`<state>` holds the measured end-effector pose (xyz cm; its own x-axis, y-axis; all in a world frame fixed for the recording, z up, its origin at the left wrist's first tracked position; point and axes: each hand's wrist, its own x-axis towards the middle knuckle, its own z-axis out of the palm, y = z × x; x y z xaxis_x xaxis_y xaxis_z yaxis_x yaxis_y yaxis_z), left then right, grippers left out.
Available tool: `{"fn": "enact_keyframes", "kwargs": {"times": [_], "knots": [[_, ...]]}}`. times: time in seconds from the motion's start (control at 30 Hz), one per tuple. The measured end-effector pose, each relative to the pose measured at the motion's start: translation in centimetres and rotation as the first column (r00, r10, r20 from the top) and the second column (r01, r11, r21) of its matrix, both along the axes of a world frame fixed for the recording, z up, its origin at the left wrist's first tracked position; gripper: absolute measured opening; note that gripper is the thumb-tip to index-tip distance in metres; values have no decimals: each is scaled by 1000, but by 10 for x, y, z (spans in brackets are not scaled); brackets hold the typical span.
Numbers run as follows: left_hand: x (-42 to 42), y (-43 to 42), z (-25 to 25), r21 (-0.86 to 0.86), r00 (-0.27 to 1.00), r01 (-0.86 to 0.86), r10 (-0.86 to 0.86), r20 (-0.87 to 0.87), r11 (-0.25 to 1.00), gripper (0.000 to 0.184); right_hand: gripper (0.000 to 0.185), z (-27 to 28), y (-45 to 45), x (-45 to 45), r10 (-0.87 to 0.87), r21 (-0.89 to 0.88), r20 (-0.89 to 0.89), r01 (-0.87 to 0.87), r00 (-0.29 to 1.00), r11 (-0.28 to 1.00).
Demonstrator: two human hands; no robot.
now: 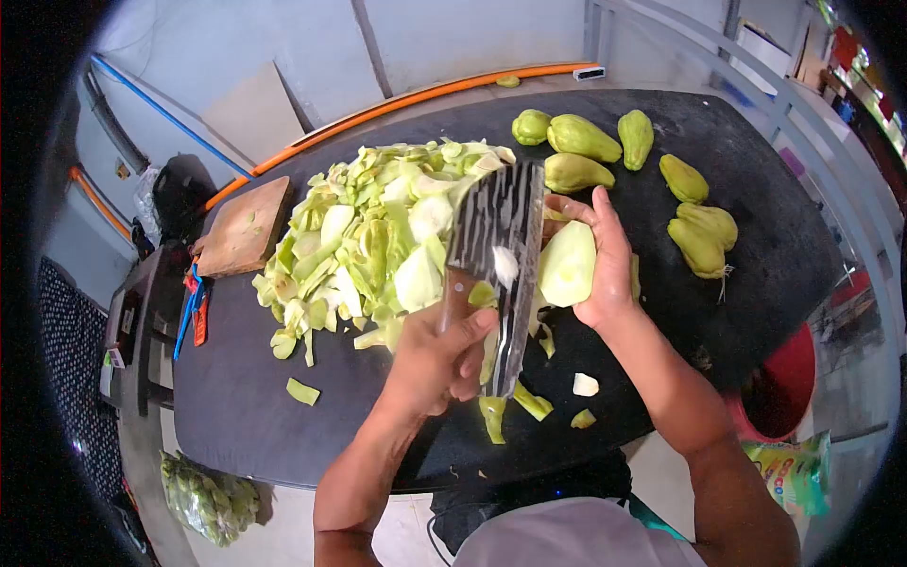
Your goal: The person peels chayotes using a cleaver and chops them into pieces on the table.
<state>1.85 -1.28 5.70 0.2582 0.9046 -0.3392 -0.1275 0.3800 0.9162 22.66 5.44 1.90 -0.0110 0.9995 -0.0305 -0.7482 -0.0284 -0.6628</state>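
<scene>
My left hand (439,354) is closed around the brown wooden handle (457,298) of a cleaver. Its wide blade (496,227) stands upright in front of me, streaked with dark and light stripes, with a pale scrap stuck to it. In my right hand (609,255) is a peeled, pale green chayote (567,265), just right of the blade. Behind the cleaver, a large heap of green peelings (354,236) covers the left middle of the table, with pale peeled pieces (419,279) among them. Several unpeeled chayotes (584,139) lie beyond my right hand.
The dark table (255,378) carries loose scraps (302,392) near its front. A wooden board (244,227) and blue-and-red-handled tools (196,312) lie at its left edge. A red bucket (789,378) stands lower right; a bag of greens (210,496) is on the floor.
</scene>
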Motion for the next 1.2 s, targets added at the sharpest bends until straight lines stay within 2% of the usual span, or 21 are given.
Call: {"fn": "enact_keyframes", "kwargs": {"times": [0.07, 0.27, 0.37, 0.47, 0.57, 0.77, 0.87, 0.97, 1.0, 1.1, 1.17, 1.2], "knots": [[5, -2, 2, 4, 999, 21, -20, -33, 1000, 23, 58, 8, -1, -3, -60, 32, 56, 58, 997, 998], [4, -1, -3, -2, 1000, 21, -21, 10, 1000, 23, 59, 7, 0, 3, -15, 62, 113, 8, 993, 998], [5, -2, -1, -2, 999, 23, -23, -29, 1000, 23, 60, -2, 3, 8, -12, 51, 130, 6, 991, 999], [6, -2, -3, -23, 999, 30, -31, -17, 999, 23, 60, -12, 3, 12, 74, 102, 76, -82, 994, 991], [8, -2, -6, -46, 999, 39, -38, 21, 998, 24, 59, -4, -5, 2, 55, 55, 100, -61, 993, 997], [12, -2, -12, -89, 996, 24, -16, 91, 996, 24, 56, 4, -13, -20, 66, 53, -19, -65, 998, 996], [12, -1, -15, -95, 990, 31, -18, 138, 995, 23, 51, -5, -12, -18, 92, 74, 61, -96, 994, 993], [10, -1, -9, -104, 987, 77, -61, 147, 992, 22, 43, 11, -16, -11, 191, 61, 168, -203, 967, 977], [10, -1, -10, -101, 985, 80, -63, 162, 992, 23, 38, 11, -16, -10, 187, 67, 186, -203, 964, 977], [14, -3, -13, -103, 981, 81, -62, 184, 991, 23, 35, 15, -21, -22, 10, 68, 203, -24, 979, 997], [14, -3, -11, -121, 985, 73, -52, 166, 990, 23, 35, 19, -21, -19, 84, 20, 209, -90, 974, 996], [14, -5, -14, -91, 982, 75, -58, 178, 993, 34, 35, 20, -21, -18, 120, -4, 212, -122, 970, 993]]}}
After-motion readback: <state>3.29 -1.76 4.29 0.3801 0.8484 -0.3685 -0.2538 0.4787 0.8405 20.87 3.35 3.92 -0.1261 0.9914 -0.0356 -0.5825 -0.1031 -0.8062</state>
